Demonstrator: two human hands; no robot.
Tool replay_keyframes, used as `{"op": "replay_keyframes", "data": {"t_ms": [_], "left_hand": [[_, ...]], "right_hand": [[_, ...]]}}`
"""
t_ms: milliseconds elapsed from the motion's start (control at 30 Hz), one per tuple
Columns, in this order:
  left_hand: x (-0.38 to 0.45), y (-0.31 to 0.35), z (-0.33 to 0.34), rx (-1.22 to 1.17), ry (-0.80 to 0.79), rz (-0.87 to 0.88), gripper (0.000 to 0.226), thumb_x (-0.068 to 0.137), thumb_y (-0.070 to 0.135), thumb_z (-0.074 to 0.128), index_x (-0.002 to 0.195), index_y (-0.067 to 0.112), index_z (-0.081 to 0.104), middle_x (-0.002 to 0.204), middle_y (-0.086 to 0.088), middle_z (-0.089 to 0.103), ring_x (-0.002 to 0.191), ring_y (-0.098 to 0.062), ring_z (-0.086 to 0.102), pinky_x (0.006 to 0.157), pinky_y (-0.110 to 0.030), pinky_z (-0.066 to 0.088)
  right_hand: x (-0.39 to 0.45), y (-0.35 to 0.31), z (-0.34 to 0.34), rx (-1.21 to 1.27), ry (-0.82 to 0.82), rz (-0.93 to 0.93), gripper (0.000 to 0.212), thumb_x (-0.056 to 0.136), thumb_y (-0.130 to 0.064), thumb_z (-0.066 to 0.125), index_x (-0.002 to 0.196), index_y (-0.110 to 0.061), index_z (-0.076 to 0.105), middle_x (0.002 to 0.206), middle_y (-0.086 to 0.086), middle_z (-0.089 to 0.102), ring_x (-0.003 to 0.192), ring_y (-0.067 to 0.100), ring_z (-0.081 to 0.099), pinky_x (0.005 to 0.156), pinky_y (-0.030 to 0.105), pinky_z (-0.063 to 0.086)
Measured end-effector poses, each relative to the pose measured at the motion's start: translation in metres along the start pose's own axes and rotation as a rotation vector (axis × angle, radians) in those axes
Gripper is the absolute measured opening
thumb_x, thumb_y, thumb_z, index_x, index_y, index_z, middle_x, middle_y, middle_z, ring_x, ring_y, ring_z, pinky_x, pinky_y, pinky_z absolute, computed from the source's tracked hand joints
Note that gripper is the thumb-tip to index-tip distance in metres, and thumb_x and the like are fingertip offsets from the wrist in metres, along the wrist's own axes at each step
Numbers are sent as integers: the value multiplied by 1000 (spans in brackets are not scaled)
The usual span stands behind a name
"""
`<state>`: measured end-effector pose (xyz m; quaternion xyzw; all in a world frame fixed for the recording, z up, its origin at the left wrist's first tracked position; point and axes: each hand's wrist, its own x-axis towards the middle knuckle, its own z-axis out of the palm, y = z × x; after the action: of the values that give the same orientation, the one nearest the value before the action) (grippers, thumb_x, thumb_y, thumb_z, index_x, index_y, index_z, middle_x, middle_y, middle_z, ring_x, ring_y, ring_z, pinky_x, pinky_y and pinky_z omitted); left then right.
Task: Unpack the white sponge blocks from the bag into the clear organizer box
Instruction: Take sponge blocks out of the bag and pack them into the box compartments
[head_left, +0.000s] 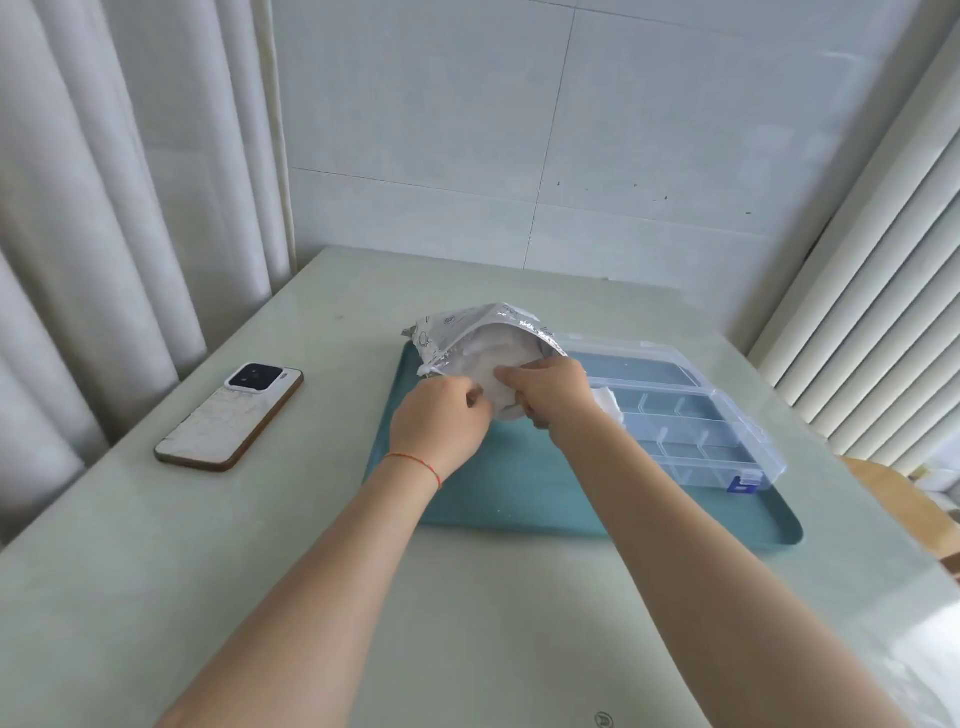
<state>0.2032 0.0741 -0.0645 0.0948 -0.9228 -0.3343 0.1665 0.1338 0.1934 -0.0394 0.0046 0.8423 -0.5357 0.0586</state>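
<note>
Both forearms run up from the bottom edge of the frame toward centre, bare, with a thin red string (415, 464) on my left wrist. Left hand (441, 418) sits at centre frame, fingers curled and pinching the near lip of the bag (467, 332). Right hand (550, 392) is just right of it, fingers curled around the bag's mouth on the other side; thumb side faces the camera, fingertips hidden behind the material. Bag is silvery-white with small printed marks, mouth open toward me, held just above the far left part of the teal tray (519, 499). White sponge blocks (498, 366) show inside the opening as a pale mass; can't separate individual blocks or count them. A bit of white material (608, 402) pokes out right of my right wrist; can't tell if it's bag or sponge. Clear organizer box (691, 415) lies on the right half of the tray, lid open, divided rows visible, blue latch (740, 486) at its near right corner. Compartments look unfilled as far as I can see, view partly blocked by my right arm. Phone (228, 418) lies face down at left of frame on the pale green table (156, 545), well apart from the tray. Curtains (104, 208) upper left, tiled wall (519, 130) top centre, blinds (883, 312) right edge.
</note>
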Motion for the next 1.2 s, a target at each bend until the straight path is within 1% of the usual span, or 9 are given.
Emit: {"op": "replay_keyframes", "data": {"t_ms": [133, 233, 367, 533, 633, 833, 1033, 1133, 1200], "left_hand": [[-1, -1, -2, -129, -30, -40, 33, 83, 33, 45, 99, 20, 70, 86, -4, 71, 83, -30, 67, 78, -40, 55], [-2, -1, 0, -159, -66, -37, 35, 89, 26, 50, 121, 26, 64, 84, 2, 69, 81, -28, 68, 80, -37, 55], [-2, 0, 5, -178, -100, -37, 34, 88, 26, 52, 119, 28, 64, 90, 1, 72, 77, -30, 67, 78, -38, 56], [-1, -2, 7, -192, -100, -46, 34, 88, 25, 52, 120, 25, 65, 97, 0, 72, 69, -24, 63, 76, -31, 54], [-1, -3, 8, -196, -109, -42, 37, 89, 25, 51, 124, 23, 64, 101, 0, 72, 78, -28, 65, 81, -33, 54], [-3, -1, 9, -193, -118, 1, 25, 90, 19, 50, 108, 20, 68, 81, -6, 69, 68, -33, 60, 74, -39, 55], [-2, -3, 8, -195, -146, 0, 35, 91, 21, 51, 122, 28, 65, 75, 5, 63, 62, -24, 55, 77, -35, 55], [-2, -2, 9, -183, -145, -6, 39, 92, 22, 52, 130, 24, 60, 75, 2, 63, 64, -26, 56, 79, -36, 54], [-1, -2, 10, -189, -136, -8, 39, 92, 20, 52, 130, 23, 60, 76, 1, 63, 65, -27, 56, 79, -36, 54]], "right_hand": [[-3, 1, -6, 88, 2, 37, 28, 81, -24, 77, 66, -11, 58, 53, 3, 45, 43, 18, 33, 43, 24, 27], [-5, 3, -10, 14, 52, -13, 30, 81, -28, 77, 68, -11, 56, 54, 1, 43, 44, 18, 33, 45, 23, 28], [-5, 3, -9, 43, 100, -16, 19, 81, -23, 76, 75, -13, 61, 55, -2, 49, 47, 16, 41, 48, 25, 33], [-6, 3, 0, 317, 63, 78, 10, 84, -12, 72, 78, -10, 64, 47, 0, 45, 33, 12, 34, 38, 19, 26], [-8, 1, 0, 324, 95, 66, 7, 83, -13, 73, 79, -13, 67, 51, 1, 47, 40, 15, 38, 40, 20, 29], [-8, 2, -4, 370, 163, 49, 11, 81, -14, 73, 74, -17, 64, 58, -2, 49, 49, 15, 42, 47, 23, 32], [-15, 4, -7, 359, 171, 76, 23, 81, -14, 73, 67, -13, 55, 57, 0, 45, 51, 17, 37, 50, 24, 33], [-18, 5, -9, 343, 152, 88, 15, 78, -14, 66, 74, -12, 52, 64, 4, 35, 57, 21, 28, 52, 26, 26], [-23, 7, -14, 315, 133, 92, 10, 79, -18, 65, 79, -13, 56, 68, 5, 42, 58, 21, 35, 53, 27, 30]]}}
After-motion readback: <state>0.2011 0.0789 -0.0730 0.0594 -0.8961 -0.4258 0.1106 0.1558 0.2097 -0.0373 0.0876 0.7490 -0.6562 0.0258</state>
